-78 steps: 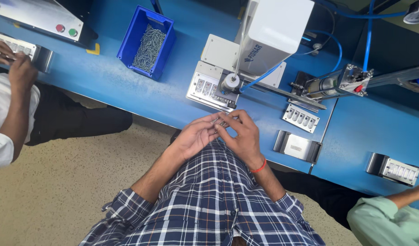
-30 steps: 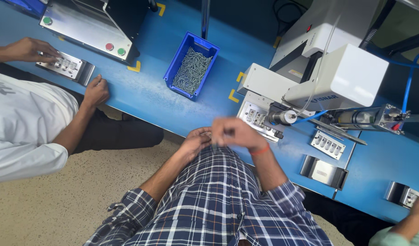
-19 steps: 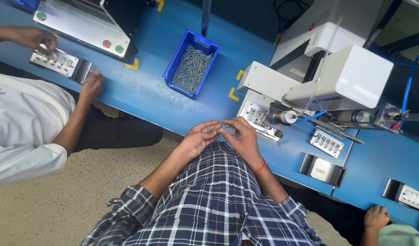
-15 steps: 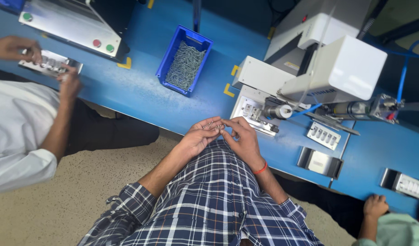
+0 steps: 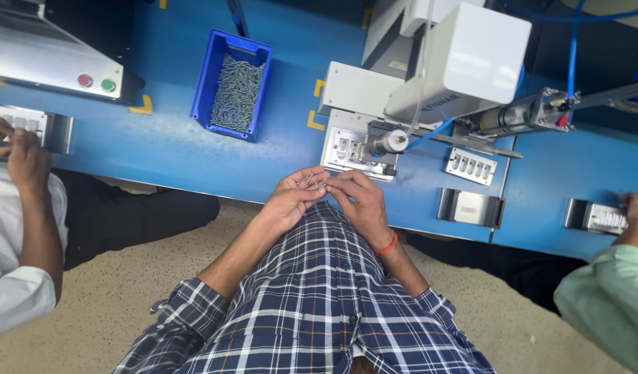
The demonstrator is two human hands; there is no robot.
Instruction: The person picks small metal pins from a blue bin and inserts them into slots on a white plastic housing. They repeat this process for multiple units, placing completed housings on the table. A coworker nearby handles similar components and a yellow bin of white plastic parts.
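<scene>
Head view is looking down at two hands meeting just in front of the white machine (image 5: 464, 62). Left hand (image 5: 291, 201) is lying palm up, fingers loosely curled, cradling a few small metal pins (image 5: 310, 181). Right hand (image 5: 360, 201) is pinching one pin with its fingertips pressed together. Left of the machine, a blue bin (image 5: 209, 90) is sitting on the blue table (image 5: 166, 149), full of pins.
</scene>
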